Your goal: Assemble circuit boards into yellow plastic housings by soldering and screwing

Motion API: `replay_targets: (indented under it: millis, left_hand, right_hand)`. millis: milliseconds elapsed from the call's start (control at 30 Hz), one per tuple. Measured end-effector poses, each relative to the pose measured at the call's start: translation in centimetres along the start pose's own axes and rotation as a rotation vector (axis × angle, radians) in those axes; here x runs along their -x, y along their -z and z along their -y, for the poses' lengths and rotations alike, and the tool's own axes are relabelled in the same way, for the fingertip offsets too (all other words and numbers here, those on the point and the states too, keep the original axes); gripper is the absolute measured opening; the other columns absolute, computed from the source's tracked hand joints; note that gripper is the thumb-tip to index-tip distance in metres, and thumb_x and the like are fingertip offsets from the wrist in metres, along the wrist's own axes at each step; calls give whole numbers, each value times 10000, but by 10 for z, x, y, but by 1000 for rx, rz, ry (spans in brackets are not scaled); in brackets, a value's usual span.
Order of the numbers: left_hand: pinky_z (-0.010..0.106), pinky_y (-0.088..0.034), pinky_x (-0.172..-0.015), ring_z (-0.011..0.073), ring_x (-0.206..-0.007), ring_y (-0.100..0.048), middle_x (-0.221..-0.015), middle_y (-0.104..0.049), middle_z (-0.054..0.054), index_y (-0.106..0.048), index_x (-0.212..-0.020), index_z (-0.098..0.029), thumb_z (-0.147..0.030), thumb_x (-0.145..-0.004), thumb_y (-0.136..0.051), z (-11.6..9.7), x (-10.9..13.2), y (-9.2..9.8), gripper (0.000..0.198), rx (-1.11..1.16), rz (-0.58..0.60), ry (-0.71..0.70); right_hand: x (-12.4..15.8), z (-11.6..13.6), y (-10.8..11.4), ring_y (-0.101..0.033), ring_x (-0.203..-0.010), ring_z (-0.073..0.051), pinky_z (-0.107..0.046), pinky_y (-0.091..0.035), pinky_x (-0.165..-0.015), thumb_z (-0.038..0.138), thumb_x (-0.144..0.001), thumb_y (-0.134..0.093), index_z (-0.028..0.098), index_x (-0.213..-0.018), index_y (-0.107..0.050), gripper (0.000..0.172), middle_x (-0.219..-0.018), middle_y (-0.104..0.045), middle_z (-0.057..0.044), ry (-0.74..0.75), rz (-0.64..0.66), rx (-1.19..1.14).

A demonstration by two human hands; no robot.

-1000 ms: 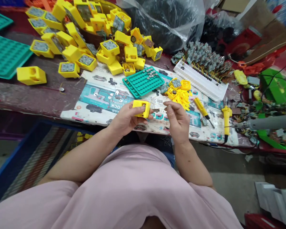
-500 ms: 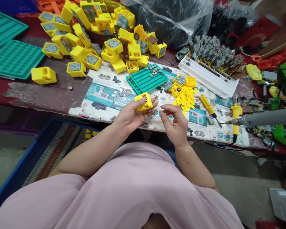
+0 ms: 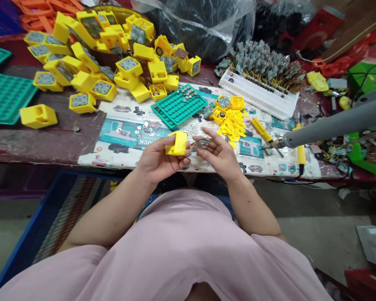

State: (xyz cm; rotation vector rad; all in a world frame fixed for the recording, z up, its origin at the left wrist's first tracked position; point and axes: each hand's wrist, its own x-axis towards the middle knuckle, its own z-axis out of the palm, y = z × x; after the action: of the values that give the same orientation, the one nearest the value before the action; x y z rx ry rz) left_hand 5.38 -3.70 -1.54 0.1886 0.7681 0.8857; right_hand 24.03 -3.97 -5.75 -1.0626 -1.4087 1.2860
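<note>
The left hand (image 3: 158, 161) is closed around a yellow housing (image 3: 176, 144). Just to its right, the half-open right hand (image 3: 221, 155) pinches a small grey board (image 3: 203, 143) in its fingertips. The step likely goes best with the housing held steady and its opening turned toward the board. That opening is hidden, and the board's details are blurred.

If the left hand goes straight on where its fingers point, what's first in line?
Probably the right hand, whose fingers hold a small circuit board just beyond the yellow housing; depth is unclear.
</note>
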Motion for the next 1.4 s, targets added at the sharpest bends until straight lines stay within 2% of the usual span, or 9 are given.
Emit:
replay_targets:
  millis: [100, 200, 333, 500, 667, 767, 1000, 1167, 1400]
  left_hand:
    - [230, -517, -525, 126, -548, -640, -681, -674, 8, -615, -906, -162, -237, -758, -645, 1, 0, 3, 168, -38, -15, -15]
    - [217, -513, -492, 128, -525, -649, -667, -684, 9, -596, -872, -164, -218, -739, -646, 1, 0, 5, 152, -52, -45, -31]
    - [226, -560, -508, 149, -556, -687, -672, -704, 23, -596, -846, -153, -210, -713, -674, 3, -1, 7, 165, -119, -61, -89]
    - [254, -611, -600, 188, -674, -740, -722, -734, 24, -594, -953, -169, -224, -653, -784, 8, 0, 11, 359, -215, 15, -236]
    - [249, -601, -613, 194, -694, -748, -747, -740, 18, -592, -946, -178, -261, -631, -837, 13, 1, 11, 408, -262, 65, -251]
    - [241, -592, -610, 195, -691, -750, -740, -741, 14, -579, -940, -182, -279, -620, -854, 15, 2, 9, 433, -279, 63, -265]
    - [239, -584, -623, 189, -691, -749, -744, -740, 5, -550, -960, -192, -356, -616, -873, 22, 5, 6, 500, -364, 85, -318]
    - [257, -592, -643, 184, -697, -745, -745, -729, -4, -540, -967, -196, -346, -620, -856, 21, 5, 8, 492, -369, 67, -314]
    - [249, -580, -655, 178, -725, -741, -745, -719, -13, -543, -945, -198, -294, -640, -821, 18, 4, 10, 423, -352, 22, -405]
  right_hand:
    - [3, 5, 2, -720, -827, -137, -292, -616, -771, 442, -758, -794, 262, -1009, -735, 314, -947, -767, 2, 25, -21, -17]
    - [8, 10, 2, -704, -731, -104, -260, -612, -701, 387, -788, -776, 285, -987, -766, 224, -962, -770, 20, 80, -60, 24]
    - [13, 14, 4, -671, -596, -89, -254, -625, -597, 432, -847, -706, 310, -1116, -745, 298, -837, -763, 32, -22, -26, -6]
    - [11, 18, 4, -718, -774, -125, -238, -639, -544, 438, -702, -829, 303, -1034, -759, 366, -1077, -762, 12, -126, 90, -260]
    - [6, 13, -1, -710, -681, -112, -208, -618, -513, 493, -666, -843, 279, -1037, -742, 440, -903, -767, 25, -132, -94, -250]
    - [4, 8, -2, -722, -688, -120, -225, -632, -550, 530, -687, -823, 308, -1204, -675, 582, -905, -768, 33, -117, -137, -216]
    - [3, 3, -3, -734, -870, -154, -334, -687, -722, 616, -720, -761, 297, -1031, -761, 446, -1116, -745, 22, -104, -221, -166]
    - [4, 3, -1, -739, -784, -144, -352, -681, -749, 606, -752, -743, 297, -1153, -715, 507, -928, -765, 21, -120, -174, -158]
    - [5, 7, 4, -744, -961, -180, -368, -652, -866, 451, -701, -832, 276, -1080, -729, 431, -1063, -776, -14, -39, -83, -88]
